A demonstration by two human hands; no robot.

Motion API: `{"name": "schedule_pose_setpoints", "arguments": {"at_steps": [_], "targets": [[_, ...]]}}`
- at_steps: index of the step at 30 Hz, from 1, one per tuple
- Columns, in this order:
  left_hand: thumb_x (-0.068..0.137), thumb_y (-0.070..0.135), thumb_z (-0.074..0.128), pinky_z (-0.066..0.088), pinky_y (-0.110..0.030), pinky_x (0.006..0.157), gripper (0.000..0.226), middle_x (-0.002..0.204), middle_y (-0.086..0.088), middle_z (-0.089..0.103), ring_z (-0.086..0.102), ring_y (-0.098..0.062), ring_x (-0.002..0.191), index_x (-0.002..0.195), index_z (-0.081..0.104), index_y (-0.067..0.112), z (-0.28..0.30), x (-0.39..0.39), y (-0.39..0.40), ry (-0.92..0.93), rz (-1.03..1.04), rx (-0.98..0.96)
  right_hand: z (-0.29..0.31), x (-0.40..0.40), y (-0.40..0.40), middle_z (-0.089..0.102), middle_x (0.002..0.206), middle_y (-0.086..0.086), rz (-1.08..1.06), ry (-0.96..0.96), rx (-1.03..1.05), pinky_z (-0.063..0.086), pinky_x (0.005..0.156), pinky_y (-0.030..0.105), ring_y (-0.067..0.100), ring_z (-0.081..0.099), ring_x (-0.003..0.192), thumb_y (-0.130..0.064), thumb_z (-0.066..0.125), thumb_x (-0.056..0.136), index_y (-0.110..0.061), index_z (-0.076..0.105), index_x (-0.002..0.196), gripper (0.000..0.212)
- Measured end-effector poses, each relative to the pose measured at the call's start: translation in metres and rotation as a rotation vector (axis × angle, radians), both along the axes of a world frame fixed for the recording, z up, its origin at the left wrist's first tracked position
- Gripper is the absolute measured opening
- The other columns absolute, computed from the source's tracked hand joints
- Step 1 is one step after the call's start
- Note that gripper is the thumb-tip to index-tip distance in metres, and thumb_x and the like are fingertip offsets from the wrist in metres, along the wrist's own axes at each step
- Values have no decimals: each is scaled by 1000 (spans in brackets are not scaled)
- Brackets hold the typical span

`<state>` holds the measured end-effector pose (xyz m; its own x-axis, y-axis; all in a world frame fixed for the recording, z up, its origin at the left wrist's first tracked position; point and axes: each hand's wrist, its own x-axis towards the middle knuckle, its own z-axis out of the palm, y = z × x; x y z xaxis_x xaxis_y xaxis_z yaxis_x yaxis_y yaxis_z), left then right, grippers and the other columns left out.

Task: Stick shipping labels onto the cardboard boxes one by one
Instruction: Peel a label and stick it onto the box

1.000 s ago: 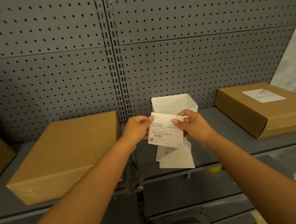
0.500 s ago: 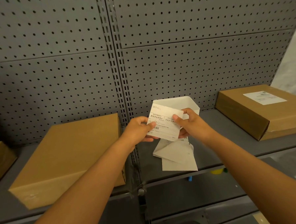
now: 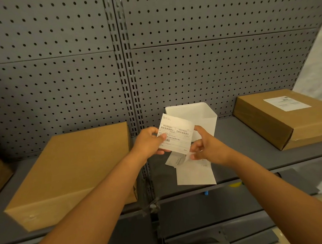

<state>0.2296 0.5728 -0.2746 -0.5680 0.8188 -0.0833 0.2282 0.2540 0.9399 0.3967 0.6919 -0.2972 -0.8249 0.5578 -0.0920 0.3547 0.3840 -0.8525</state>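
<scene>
Printed shipping label pinched at left edge by left hand, held above grey shelf. Backing sheets gripped by right hand, trailing below and behind label. Unlabelled cardboard box lying on shelf at left. Labelled box lying at right, well apart. Pegboard seen behind.

A grey perforated back panel spans the far side, split by a slotted vertical upright. A grey metal shelf runs left to right beneath it. A lower shelf sits nearer.
</scene>
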Motion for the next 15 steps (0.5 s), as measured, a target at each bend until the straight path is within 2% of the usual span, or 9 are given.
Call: {"name": "schedule_pose_setpoints", "arguments": {"at_steps": [4, 8, 12, 15], "targets": [[96, 15, 54, 57, -23, 56, 16, 100, -6, 70, 72, -17, 72, 107, 59, 5, 3, -2, 2, 35, 46, 26, -7, 1, 6, 73, 92, 3, -3, -18, 56, 51, 85, 24, 14, 68, 93, -1, 73, 79, -34, 27, 137, 82], [96, 15, 54, 58, -22, 56, 15, 95, -3, 69, 72, -15, 70, 107, 59, 7, 6, -7, 0, 61, 25, 11, -17, 10, 14, 73, 91, 0, 4, -82, 39, 51, 97, 39, 17, 68, 99, -3, 74, 79, -30, 37, 133, 70], [96, 18, 55, 59, -24, 60, 16, 98, -5, 70, 73, -17, 75, 107, 60, 9, 6, -5, 2, -3, -27, -24, -12, 9, 13, 67, 112, -5, 46, -2, -57, 54, 92, 35, 15, 66, 104, -12, 78, 77, -26, 52, 124, 56], [96, 21, 55, 59, -24, 60, 17, 98, -6, 70, 72, -17, 75, 107, 61, 10, 7, -2, 4, -34, -18, -34, -3, 8, 10, 67, 114, -8, 46, 56, -87, 53, 90, 31, 12, 65, 104, -26, 75, 80, -25, 60, 118, 41]]}}
